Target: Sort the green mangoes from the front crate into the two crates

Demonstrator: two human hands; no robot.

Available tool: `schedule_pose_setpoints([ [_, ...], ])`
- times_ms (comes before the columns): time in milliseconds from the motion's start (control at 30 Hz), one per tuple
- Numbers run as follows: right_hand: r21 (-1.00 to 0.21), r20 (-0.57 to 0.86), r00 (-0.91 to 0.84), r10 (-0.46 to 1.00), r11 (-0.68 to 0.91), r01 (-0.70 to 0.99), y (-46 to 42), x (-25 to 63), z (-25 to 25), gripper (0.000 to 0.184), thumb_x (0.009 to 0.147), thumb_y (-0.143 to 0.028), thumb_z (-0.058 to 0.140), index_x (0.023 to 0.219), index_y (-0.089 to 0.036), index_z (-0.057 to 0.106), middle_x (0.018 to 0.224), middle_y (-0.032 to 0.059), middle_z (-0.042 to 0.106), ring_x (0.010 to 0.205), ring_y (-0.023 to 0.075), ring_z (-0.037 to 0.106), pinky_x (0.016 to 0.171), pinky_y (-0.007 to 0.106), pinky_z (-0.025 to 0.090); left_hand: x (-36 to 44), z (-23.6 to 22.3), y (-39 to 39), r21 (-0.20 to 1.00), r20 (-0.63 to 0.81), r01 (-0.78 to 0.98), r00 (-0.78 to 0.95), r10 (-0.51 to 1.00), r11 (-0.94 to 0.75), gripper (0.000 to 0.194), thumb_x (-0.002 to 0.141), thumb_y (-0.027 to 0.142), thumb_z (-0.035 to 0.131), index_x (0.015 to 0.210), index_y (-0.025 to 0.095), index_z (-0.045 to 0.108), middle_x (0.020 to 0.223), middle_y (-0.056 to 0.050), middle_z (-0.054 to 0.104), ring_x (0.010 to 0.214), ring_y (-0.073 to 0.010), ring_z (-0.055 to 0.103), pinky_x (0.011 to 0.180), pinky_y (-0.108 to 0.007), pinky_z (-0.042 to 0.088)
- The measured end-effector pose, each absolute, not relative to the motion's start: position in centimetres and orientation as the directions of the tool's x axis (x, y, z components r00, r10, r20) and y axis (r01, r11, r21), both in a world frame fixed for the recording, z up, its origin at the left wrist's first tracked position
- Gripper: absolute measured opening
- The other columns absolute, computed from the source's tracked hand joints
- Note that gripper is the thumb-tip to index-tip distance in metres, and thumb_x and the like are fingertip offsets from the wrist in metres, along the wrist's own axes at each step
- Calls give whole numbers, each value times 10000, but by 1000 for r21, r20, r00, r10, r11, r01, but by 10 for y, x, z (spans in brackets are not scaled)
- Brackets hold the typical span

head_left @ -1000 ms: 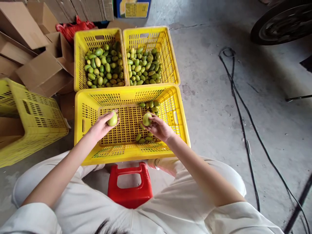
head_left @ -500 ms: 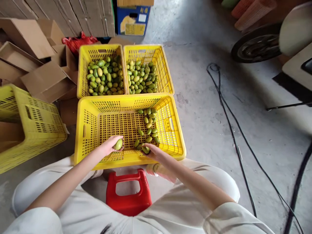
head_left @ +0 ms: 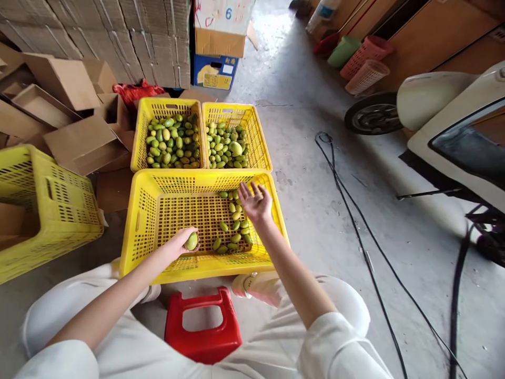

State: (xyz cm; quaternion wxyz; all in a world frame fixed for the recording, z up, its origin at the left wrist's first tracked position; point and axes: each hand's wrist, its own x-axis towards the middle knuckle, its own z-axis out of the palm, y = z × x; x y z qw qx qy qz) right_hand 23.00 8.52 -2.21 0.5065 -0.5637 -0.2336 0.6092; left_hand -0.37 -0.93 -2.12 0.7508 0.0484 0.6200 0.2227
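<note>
My left hand (head_left: 187, 241) is closed around a green oval fruit (head_left: 191, 241) over the near part of the large yellow crate (head_left: 205, 272). Fingers spread and palm up, my right hand (head_left: 256, 202) is raised over that crate's right side, holding nothing. Several green fruits (head_left: 235, 225) lie along the right of its slotted floor; my right hand hides some. Behind stand two smaller yellow crates, the left one (head_left: 135, 139) and the right one (head_left: 265, 139), both with heaps of green and yellowish fruit. One pale fruit (head_left: 235, 149), looking larger than its neighbours, appears above the right heap.
On the left are a tipped yellow crate (head_left: 71, 205) and cardboard boxes (head_left: 81, 142). A red stool (head_left: 203, 337) sits between my legs. Black cables (head_left: 359, 226) cross the floor on the right, near a white vehicle (head_left: 453, 121). A blue box (head_left: 215, 72) stands at the back.
My right hand has risen forward from the near edge and opened, leaving the fruit it held. A pale fruit now shows over the right back crate. My left hand still holds its fruit. The view tilted up.
</note>
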Motion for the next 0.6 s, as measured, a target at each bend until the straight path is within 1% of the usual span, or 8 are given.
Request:
schedule_pose_setpoints([
  [67, -826, -515, 175, 839, -540, 162, 38, 224, -40, 388, 888, -473, 291, 1198, -333, 479, 1343, 29, 582, 1230, 172, 570, 1006, 390, 494, -3, -25, -9, 335, -915, -281, 131, 382, 899, 102, 814, 177, 641, 771, 165, 549, 635, -35, 610, 537, -142, 608, 546, -281, 548],
  [100, -779, -543, 179, 820, -572, 256, 10, 221, -49, 374, 865, -467, 390, 1187, -327, 517, 1310, 52, 606, 1232, 225, 566, 1018, 440, 473, -3, -27, -9, 327, -918, -286, 131, 375, 900, 105, 805, 175, 653, 792, 165, 550, 650, -38, 616, 549, -148, 617, 555, -286, 551],
  [167, -720, -564, 186, 804, -590, 367, -42, 215, -67, 341, 786, -397, 574, 1112, -298, 597, 1247, 93, 641, 1268, 313, 523, 1068, 498, 395, -2, -31, -9, 305, -927, -301, 124, 354, 904, 128, 796, 166, 665, 818, 171, 538, 668, -40, 616, 568, -155, 627, 566, -290, 554],
  [267, -627, -546, 177, 819, -540, 562, -89, 212, -87, 254, 825, -331, 567, 1044, -246, 663, 1205, 143, 669, 1260, 358, 521, 1104, 489, 313, 0, -37, -13, 244, -949, -328, 112, 294, 913, 118, 821, 147, 617, 817, 176, 503, 671, -43, 599, 574, -157, 620, 541, -275, 543],
  [333, -529, -477, 126, 870, -399, 749, -97, 213, -95, 360, 890, -340, 482, 1184, -202, 636, 1268, 164, 644, 1227, 339, 554, 1050, 447, 371, 1, -41, -17, 196, -962, -350, 112, 249, 916, 94, 847, 134, 563, 808, 175, 488, 673, -48, 584, 573, -155, 608, 510, -257, 525],
  [433, -402, -391, 96, 915, -264, 877, -94, 214, -104, 414, 938, -319, 412, 1281, -181, 596, 1255, 132, 665, 1171, 273, 602, 972, 360, 423, 0, -41, -12, 156, -971, -393, 105, 213, 906, 75, 860, 138, 532, 812, 174, 487, 704, -63, 568, 597, -167, 605, 484, -256, 511],
  [500, -344, -349, 107, 931, -234, 909, -93, 214, -109, 397, 945, -288, 407, 1264, -171, 612, 1210, 105, 693, 1131, 236, 622, 947, 315, 424, -4, -35, 6, 187, -968, -433, 73, 241, 882, 53, 873, 172, 526, 835, 179, 489, 752, -77, 568, 643, -181, 616, 485, -260, 509],
  [600, -297, -310, 121, 943, -217, 930, -96, 213, -112, 373, 942, -265, 418, 1215, -147, 643, 1142, 93, 720, 1059, 207, 645, 904, 280, 421, -15, -15, 64, 358, -918, -498, -34, 395, 790, 48, 918, 248, 474, 911, 200, 474, 833, -76, 560, 735, -169, 616, 529, -246, 519],
])
